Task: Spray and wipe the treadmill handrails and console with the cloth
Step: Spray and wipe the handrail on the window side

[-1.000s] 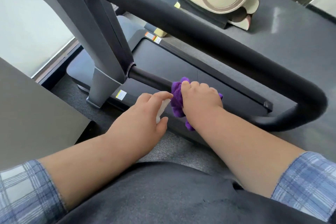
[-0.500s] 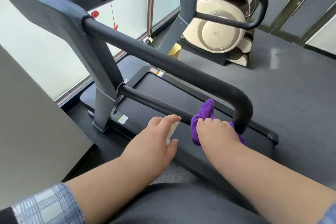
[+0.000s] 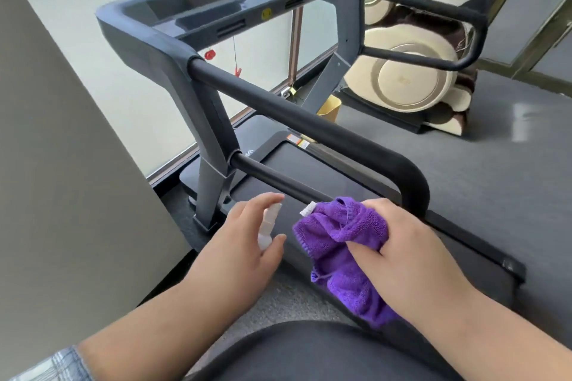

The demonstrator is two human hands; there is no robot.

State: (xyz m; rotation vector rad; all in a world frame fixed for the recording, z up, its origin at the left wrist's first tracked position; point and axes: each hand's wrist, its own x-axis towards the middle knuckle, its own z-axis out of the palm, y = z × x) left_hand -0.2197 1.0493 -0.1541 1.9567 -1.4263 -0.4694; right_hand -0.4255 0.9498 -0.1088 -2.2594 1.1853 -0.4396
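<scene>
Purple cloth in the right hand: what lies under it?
The purple microfibre cloth, bunched in the right hand, hangs over the dark treadmill deck edge and grey floor. Its top corner overlaps the lower black handrail; whether they touch is hidden.

Bright, even daylight comes through the frosted window [image 3: 272,49] behind the treadmill [image 3: 198,77]; shadows are soft; floor [image 3: 520,124] shows glare; edges bow; slight blur throughout.
</scene>
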